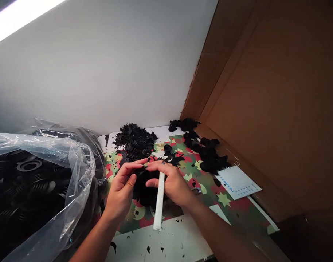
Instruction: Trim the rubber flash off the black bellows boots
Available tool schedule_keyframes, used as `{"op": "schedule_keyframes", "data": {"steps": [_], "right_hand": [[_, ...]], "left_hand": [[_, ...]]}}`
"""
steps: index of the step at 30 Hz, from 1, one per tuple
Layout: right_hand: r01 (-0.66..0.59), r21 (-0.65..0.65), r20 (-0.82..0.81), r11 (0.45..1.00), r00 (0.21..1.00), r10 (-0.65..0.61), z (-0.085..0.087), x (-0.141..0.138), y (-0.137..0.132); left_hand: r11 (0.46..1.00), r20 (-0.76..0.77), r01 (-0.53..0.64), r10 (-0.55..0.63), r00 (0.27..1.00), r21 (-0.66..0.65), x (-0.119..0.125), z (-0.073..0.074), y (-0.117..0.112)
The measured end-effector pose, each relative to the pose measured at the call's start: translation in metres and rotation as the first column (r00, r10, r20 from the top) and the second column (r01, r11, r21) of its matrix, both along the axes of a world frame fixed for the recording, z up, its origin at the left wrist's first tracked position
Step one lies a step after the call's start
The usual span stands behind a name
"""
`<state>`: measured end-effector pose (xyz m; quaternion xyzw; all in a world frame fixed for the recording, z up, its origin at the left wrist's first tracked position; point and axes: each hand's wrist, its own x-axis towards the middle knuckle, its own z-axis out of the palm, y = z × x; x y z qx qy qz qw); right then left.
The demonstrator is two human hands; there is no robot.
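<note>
My left hand (122,187) is curled around the left side of a black rubber part (143,183), with thumb and fingers apart across it. The part is so dark that its outline blends into the black pieces below. My right hand (170,182) meets it from the other side, fingertips close to those of the left. A slim tool with a long white handle (159,203) is gripped in my right hand, the handle pointing down toward me. The tool's working end is hidden by the fingers.
At left stands a clear plastic bag (83,153) full of black ribbed rubber parts (30,182). Black scraps (135,140) are heaped by the wall. More black parts (210,156) line the cardboard side (265,109). A white printed card (239,182) lies on the patterned sheet (223,199).
</note>
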<state>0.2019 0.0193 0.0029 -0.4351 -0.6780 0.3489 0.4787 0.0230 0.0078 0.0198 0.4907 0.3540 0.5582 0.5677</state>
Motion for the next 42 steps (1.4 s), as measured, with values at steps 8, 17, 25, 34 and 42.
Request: {"op": "schedule_keyframes", "data": {"steps": [8, 17, 25, 34, 42], "right_hand": [[0.095, 0.535, 0.19, 0.839, 0.955, -0.229, 0.008, -0.003, -0.011], [0.072, 0.5, 0.216, 0.863, 0.955, -0.204, 0.007, -0.002, -0.014], [0.016, 0.064, -0.133, 0.998, 0.991, -0.007, 0.01, -0.004, -0.006], [0.144, -0.09, -0.219, 0.985, 0.962, -0.161, 0.005, -0.022, -0.016], [0.23, -0.15, -0.316, 0.962, 0.91, -0.267, -0.001, 0.008, 0.018]], "left_hand": [[0.99, -0.372, -0.137, 0.135, 0.918, 0.021, -0.006, 0.011, 0.002], [0.979, -0.377, -0.066, -0.011, 0.926, -0.192, -0.002, 0.016, 0.003], [0.989, -0.48, -0.146, 0.116, 0.869, -0.025, -0.001, 0.015, 0.0], [0.98, -0.457, -0.198, 0.181, 0.871, 0.012, 0.016, 0.003, -0.009], [0.97, -0.414, -0.181, 0.235, 0.879, 0.164, 0.021, 0.004, -0.02]]}}
